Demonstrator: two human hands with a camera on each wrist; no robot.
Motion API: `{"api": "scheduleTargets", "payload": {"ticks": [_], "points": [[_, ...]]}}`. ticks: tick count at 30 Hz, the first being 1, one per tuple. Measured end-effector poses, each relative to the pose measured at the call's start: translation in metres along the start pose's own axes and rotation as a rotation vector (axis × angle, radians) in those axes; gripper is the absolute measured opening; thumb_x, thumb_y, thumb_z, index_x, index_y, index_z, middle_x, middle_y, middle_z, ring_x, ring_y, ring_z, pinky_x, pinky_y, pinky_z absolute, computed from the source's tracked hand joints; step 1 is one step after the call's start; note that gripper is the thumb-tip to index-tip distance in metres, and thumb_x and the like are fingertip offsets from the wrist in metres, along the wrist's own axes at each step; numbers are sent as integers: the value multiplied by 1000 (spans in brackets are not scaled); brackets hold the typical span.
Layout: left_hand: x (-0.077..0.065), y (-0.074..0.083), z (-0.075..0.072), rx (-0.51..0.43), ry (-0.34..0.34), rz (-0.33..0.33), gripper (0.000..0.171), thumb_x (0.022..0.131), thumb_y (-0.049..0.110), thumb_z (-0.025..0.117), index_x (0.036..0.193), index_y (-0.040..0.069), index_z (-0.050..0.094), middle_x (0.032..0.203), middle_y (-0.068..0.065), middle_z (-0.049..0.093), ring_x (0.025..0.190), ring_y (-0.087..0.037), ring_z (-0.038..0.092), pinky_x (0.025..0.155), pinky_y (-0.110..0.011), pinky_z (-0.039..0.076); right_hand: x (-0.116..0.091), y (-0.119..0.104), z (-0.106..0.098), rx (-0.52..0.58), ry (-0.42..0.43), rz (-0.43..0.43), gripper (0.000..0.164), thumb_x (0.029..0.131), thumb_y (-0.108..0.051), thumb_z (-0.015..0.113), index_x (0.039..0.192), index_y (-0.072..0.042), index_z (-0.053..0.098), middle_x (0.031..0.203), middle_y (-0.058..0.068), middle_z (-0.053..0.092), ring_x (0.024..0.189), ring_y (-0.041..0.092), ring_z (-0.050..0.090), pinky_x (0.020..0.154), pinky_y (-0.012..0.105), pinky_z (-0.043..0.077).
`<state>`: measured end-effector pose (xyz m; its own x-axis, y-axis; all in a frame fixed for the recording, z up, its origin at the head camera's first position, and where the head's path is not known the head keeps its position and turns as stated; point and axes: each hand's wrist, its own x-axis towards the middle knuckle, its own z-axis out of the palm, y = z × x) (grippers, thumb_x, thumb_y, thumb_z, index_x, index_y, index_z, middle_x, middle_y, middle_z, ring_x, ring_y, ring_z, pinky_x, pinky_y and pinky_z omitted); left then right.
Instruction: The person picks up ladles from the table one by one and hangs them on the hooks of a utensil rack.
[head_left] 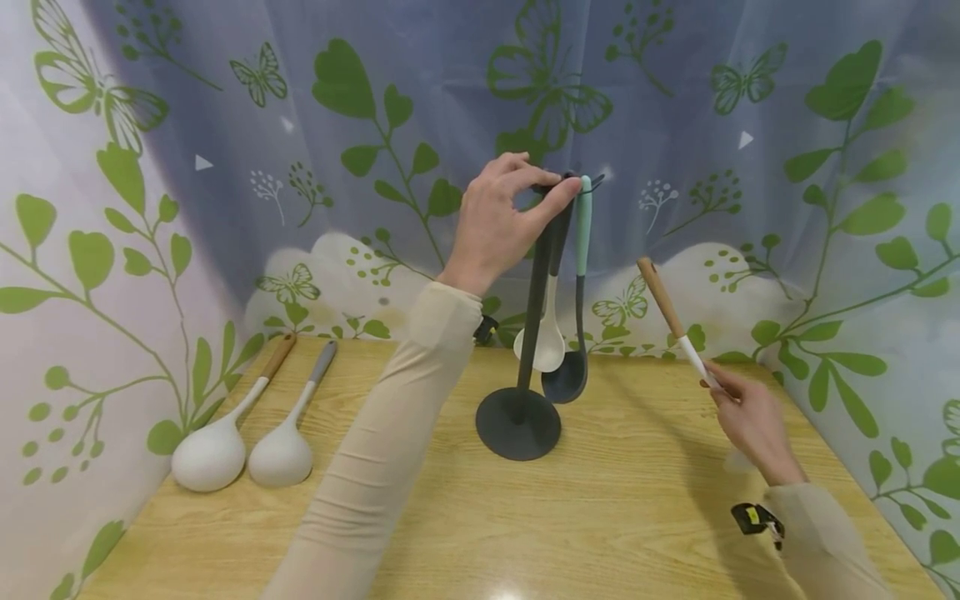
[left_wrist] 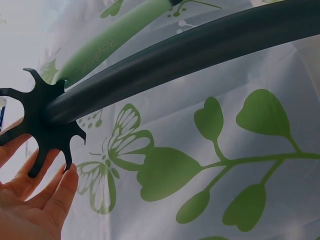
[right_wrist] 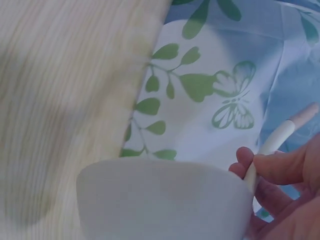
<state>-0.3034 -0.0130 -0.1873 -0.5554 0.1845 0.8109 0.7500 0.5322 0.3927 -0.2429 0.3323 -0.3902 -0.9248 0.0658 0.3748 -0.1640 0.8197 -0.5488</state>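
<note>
My left hand holds the top of a black utensil stand. In the left wrist view its fingers touch the hooked top wheel. From the hooks hang a dark ladle with a mint-green handle and a cream spoon-like utensil with a dark handle. To the right, my right hand pinches the white shaft of a spatula with a wooden handle end, tilted up toward the stand. Its broad white head fills the bottom of the right wrist view; the hand mostly hides it in the head view.
Two white ladles lie on the left of the wooden table: one with a wooden handle, one with a grey handle. The stand's round base sits mid-table. A leaf-and-butterfly curtain encloses the back and sides.
</note>
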Motion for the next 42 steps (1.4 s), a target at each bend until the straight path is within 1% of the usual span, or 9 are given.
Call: {"api": "scheduleTargets", "payload": {"ticks": [7, 10, 13, 16, 18, 22, 30, 36, 42], "points": [[-1, 0, 0, 6, 3, -7, 38, 87, 49, 63, 103, 17, 75, 112, -1, 64, 124, -8, 41, 102, -34, 39, 0, -18, 2, 94, -7, 21, 41, 99, -11, 46, 140, -12, 47, 117, 26, 63, 45, 16, 43, 37, 27, 37], [-2, 0, 1, 5, 5, -7, 38, 87, 49, 63, 103, 17, 75, 111, -1, 64, 124, -8, 41, 101, -34, 39, 0, -25, 3, 117, -11, 27, 42, 99, -12, 46, 141, -15, 46, 119, 25, 63, 63, 22, 54, 46, 30, 41], [-1, 0, 2, 6, 11, 0, 37, 87, 48, 63, 102, 17, 75, 110, -1, 64, 124, -9, 42, 100, -34, 40, 2, -30, 4, 154, -9, 28, 42, 100, -15, 47, 142, -15, 45, 120, 25, 62, 91, 34, 58, 65, 45, 51], [-1, 1, 3, 7, 13, 2, 37, 86, 49, 63, 102, 17, 75, 111, -1, 64, 124, -8, 42, 100, -35, 40, 4, -34, 4, 206, -3, 29, 42, 100, -17, 47, 142, -14, 44, 121, 26, 61, 112, 39, 51, 87, 64, 44], [0, 1, 4, 8, 16, 8, 37, 86, 48, 63, 102, 17, 75, 111, -1, 64, 124, -9, 42, 100, -35, 41, 5, -38, 5, 234, 3, 32, 42, 99, -17, 48, 141, -14, 45, 122, 27, 60, 115, 41, 48, 93, 69, 37], [0, 1, 4, 15, 21, 12, 38, 87, 48, 63, 102, 16, 75, 112, -3, 64, 124, -11, 43, 100, -35, 41, 8, -45, 6, 260, 15, 36, 42, 99, -19, 50, 141, -17, 46, 122, 27, 60, 119, 39, 45, 95, 69, 35], [-1, 0, 2, 28, 39, 9, 38, 86, 49, 64, 101, 16, 75, 111, -3, 64, 123, -12, 43, 100, -36, 41, 14, -65, 11, 366, 7, -10, 43, 99, -12, 50, 142, -15, 44, 123, 26, 60, 117, 35, 50, 95, 63, 40], [-2, 0, 2, 22, 45, 13, 37, 86, 48, 64, 101, 16, 75, 110, -3, 64, 123, -11, 43, 99, -35, 41, 17, -77, 14, 416, 6, -29, 44, 98, -11, 50, 141, -21, 45, 124, 24, 60, 117, 31, 51, 98, 57, 41], [-2, 0, 2, 18, 48, 16, 37, 86, 48, 64, 100, 16, 75, 109, -3, 65, 123, -12, 43, 100, -35, 40, 18, -83, 14, 432, 23, -89, 43, 100, -11, 47, 141, -25, 44, 124, 25, 60, 117, 32, 51, 97, 60, 40]]}}
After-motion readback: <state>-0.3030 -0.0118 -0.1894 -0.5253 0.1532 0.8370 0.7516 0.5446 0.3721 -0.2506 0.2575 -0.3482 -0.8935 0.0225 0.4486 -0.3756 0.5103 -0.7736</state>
